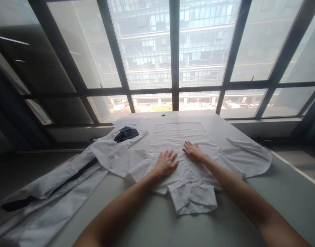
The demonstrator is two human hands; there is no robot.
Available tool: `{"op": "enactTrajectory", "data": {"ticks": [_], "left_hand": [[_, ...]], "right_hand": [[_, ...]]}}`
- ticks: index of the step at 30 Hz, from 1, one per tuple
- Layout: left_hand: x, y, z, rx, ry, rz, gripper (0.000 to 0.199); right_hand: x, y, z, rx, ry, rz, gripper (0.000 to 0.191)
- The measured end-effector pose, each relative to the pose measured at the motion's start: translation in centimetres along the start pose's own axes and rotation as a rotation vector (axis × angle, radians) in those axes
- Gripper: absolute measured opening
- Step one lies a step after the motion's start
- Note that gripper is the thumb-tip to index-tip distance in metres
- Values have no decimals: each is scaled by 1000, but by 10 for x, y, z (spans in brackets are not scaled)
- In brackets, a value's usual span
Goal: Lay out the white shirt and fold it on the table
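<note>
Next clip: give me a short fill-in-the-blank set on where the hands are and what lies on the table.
1. Both hands, the left hand and the right hand, lie ____ on the white shirt.
2. The shirt is spread on a grey ____.
3. To the left lies a second garment with a ____ stripe.
4. Behind the table is a large ____.

Missing words: flat; table; dark; window

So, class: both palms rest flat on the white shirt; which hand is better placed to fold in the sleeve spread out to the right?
Probably the right hand: it lies nearer that sleeve; the left hand would have to cross over.
</note>
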State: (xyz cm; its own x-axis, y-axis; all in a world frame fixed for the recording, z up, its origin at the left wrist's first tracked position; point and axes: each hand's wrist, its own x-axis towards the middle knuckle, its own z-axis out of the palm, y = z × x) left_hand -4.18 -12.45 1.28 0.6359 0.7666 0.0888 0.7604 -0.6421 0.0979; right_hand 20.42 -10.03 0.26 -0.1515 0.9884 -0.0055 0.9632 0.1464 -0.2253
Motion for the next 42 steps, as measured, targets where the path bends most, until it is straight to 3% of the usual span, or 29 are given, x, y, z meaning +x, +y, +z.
{"op": "enactTrajectory", "data": {"ticks": [3,8,11,13,16,22,26,30,35,39,42], "left_hand": [[-1,1,0,-9,-3,-9,60],[0,1,1,-31,-9,-19,60],[1,0,2,-37,-14,-18,60],[1,0,2,-39,-15,-17,60],[1,-1,3,-35,-13,-14,61],[2,0,3,-12,0,0,59],[1,1,0,-4,2,7,59],[0,0,1,-10,4,13,59],[1,-1,7,-21,15,2,60],[1,-1,7,-38,15,-11,60],[0,0,6,-59,11,-15,61]], "right_hand": [[0,38,-4,-39,-3,128,65],[-12,115,-23,-121,-2,464,65],[-18,136,-31,-113,17,591,66],[-20,131,-32,-105,98,593,66],[-19,98,-26,-74,211,483,66],[-12,1,-10,-18,143,87,67],[9,-27,-10,36,91,20,70],[41,-21,-7,46,42,60,69],[74,5,-2,3,19,57,65],[81,44,-11,6,25,167,63],[68,85,-24,7,51,322,69]]}}
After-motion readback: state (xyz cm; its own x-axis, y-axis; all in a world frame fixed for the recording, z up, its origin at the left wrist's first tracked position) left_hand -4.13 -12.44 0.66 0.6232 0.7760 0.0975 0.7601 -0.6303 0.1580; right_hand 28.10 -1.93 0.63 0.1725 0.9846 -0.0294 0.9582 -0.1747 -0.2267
